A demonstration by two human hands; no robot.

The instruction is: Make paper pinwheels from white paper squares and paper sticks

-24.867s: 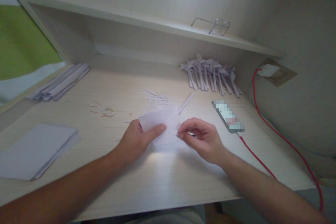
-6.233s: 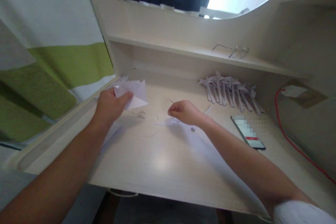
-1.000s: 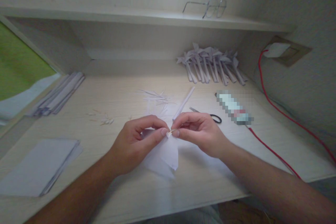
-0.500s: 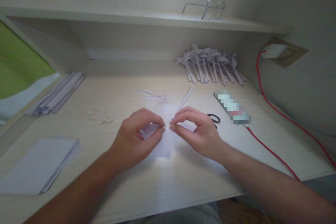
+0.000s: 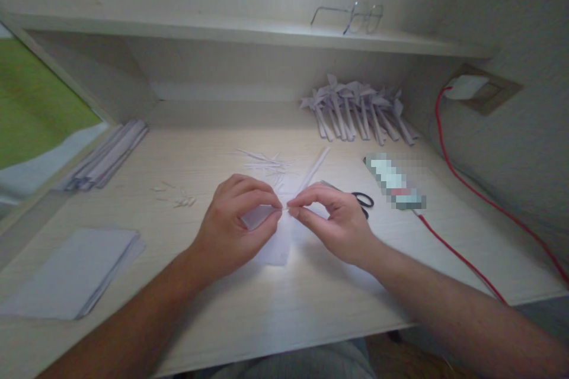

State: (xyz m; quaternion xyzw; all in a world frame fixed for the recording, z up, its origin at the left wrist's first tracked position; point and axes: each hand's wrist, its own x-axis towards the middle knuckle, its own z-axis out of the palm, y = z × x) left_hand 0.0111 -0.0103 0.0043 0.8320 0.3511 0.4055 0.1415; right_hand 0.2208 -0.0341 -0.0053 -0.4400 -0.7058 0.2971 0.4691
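My left hand (image 5: 237, 222) and my right hand (image 5: 335, 222) meet over the middle of the desk, each with thumb and forefinger pinched. A short, thin, pale stick (image 5: 285, 209) spans the small gap between the fingertips, held at both ends; its exact kind is too small to make out. Beneath my hands lies a white sheet of paper (image 5: 275, 253), partly covered by my left hand. Just beyond my right fingers rests a rolled paper stick (image 5: 316, 164). Black-handled scissors (image 5: 364, 200) lie behind my right hand, their blades partly hidden.
Thin paper strips (image 5: 267, 163) and small stick pieces (image 5: 183, 201) lie ahead and left. Paper pinwheels (image 5: 355, 106) line the back right. Rolled papers (image 5: 106, 154) and a paper stack (image 5: 75, 275) are left; a phone (image 5: 393, 180) with a red cable (image 5: 462, 260) is right. Glasses (image 5: 364, 18) sit above.
My left hand has risen slightly, and both hands still pinch the small stick. The view has shifted a little, and more of the scissors shows behind my right hand.
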